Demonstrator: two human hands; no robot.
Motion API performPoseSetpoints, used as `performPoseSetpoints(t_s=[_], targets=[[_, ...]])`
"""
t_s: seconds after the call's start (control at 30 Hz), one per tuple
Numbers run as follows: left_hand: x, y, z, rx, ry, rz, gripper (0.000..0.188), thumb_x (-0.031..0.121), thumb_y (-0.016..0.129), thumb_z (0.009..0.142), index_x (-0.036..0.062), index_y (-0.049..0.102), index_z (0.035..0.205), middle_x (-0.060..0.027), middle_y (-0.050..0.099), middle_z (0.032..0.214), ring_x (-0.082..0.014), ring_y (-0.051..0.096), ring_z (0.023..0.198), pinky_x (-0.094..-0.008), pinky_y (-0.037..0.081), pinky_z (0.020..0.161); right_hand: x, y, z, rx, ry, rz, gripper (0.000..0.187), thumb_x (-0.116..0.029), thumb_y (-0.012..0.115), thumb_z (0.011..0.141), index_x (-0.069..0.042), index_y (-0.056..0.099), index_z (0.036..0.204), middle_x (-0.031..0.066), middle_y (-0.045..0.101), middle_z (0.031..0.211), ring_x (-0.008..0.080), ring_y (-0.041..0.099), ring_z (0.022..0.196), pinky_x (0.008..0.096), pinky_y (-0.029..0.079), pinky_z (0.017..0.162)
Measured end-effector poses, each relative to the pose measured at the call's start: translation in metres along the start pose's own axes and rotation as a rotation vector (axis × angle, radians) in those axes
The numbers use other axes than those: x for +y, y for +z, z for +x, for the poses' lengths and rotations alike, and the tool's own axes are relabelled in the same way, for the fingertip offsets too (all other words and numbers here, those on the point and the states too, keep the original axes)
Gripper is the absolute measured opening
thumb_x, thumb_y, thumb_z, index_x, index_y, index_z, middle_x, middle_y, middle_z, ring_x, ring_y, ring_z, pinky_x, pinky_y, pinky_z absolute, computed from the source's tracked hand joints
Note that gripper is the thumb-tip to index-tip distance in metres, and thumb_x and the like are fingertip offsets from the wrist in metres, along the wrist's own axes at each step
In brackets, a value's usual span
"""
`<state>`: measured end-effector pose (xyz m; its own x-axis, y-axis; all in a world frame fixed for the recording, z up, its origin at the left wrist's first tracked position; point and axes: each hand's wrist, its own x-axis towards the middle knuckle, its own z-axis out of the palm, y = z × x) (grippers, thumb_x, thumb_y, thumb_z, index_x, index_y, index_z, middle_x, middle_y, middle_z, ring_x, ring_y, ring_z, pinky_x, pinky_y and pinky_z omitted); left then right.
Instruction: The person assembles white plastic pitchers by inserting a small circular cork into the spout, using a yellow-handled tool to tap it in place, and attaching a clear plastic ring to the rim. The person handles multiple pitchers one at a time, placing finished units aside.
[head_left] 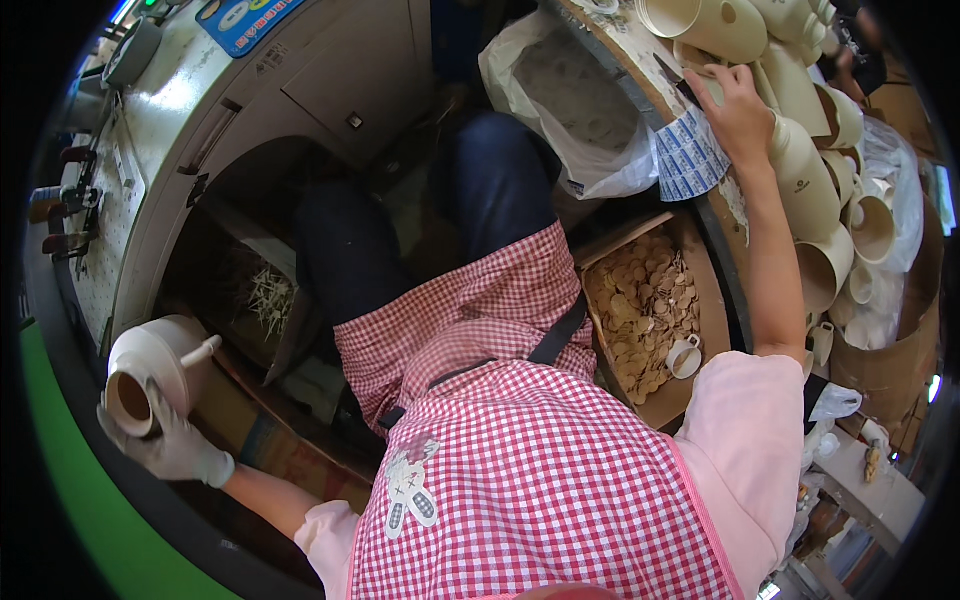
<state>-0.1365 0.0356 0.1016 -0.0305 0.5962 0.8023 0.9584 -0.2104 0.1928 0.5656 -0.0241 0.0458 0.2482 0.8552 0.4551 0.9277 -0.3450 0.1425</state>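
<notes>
Cream mug (150,370) sits gripped in gloved left hand (170,445), far from right hand (738,110).

**Pale mugs at both our hands**

In our gloved left hand (170,440) we hold an unglazed cream mug (150,370) on its side, its open mouth facing us and its handle pointing up to the right. Our bare right hand (738,108) rests on another cream mug (800,170), lying on its side among a crowded heap of similar pieces on the tabletop (620,45).
</notes>
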Motion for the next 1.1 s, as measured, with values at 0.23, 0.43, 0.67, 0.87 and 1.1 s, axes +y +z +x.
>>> performPoseSetpoints(t_s=[0.23,0.43,0.67,0.87,1.1], targets=[[0.081,0.009,-0.01,-0.371,-0.142,-0.392,0.08,0.012,0.088,0.078,-0.0062,0.052,0.147,-0.0181,0.063,0.141,-0.0299,0.061,0.127,-0.0434,0.046,0.114,-0.09,0.039,0.073,0.054,-0.272,0.192,0.023,-0.03,0.065,0.1,-0.011,0.076,0.105,0.0069,0.071,0.109,0.0332,0.07,0.092,0.043,0.055,0.077],[0.114,0.036,-0.034,-0.378,-0.221,-0.856,0.098,0.009,0.094,0.068,-0.0032,0.045,0.152,-0.0238,0.059,0.143,-0.0351,0.061,0.13,-0.0465,0.052,0.11,-0.062,0.092,0.126,0.0,-0.521,0.177,0.023,-0.03,0.065,0.099,-0.012,0.076,0.108,0.0099,0.07,0.106,0.0344,0.069,0.091,0.0451,0.054,0.077],[0.113,0.039,-0.03,-0.399,-0.189,-0.844,0.098,0.023,0.099,0.065,-0.0025,0.051,0.147,-0.0218,0.062,0.139,-0.0337,0.065,0.124,-0.0442,0.057,0.102,-0.111,0.029,0.096,-0.442,0.548,1.602,0.03,-0.032,0.058,0.107,-0.006,0.072,0.102,0.0038,0.072,0.099,0.0089,0.053,0.072,0.0271,0.041,0.06],[0.114,0.041,-0.03,-0.399,0.057,-0.663,0.097,0.041,0.1,0.058,0.003,0.062,0.138,-0.0148,0.072,0.127,-0.035,0.069,0.119,-0.048,0.053,0.104,-0.216,0.008,-0.017,-0.93,0.914,2.46,0.031,-0.032,0.056,0.108,-0.012,0.072,0.092,0.0026,0.076,0.101,0.0216,0.073,0.097,0.0386,0.058,0.078],[0.12,0.033,-0.031,-0.394,0.097,-0.616,0.102,0.043,0.1,0.059,0.0028,0.058,0.143,-0.0124,0.071,0.129,-0.0333,0.067,0.123,-0.0473,0.051,0.107,-0.265,-0.05,-0.032,-1.029,0.563,2.644,0.042,-0.025,0.054,0.109,-0.003,0.058,0.145,0.0222,0.064,0.14,0.0213,0.074,0.111,0.0156,0.04,0.048]])
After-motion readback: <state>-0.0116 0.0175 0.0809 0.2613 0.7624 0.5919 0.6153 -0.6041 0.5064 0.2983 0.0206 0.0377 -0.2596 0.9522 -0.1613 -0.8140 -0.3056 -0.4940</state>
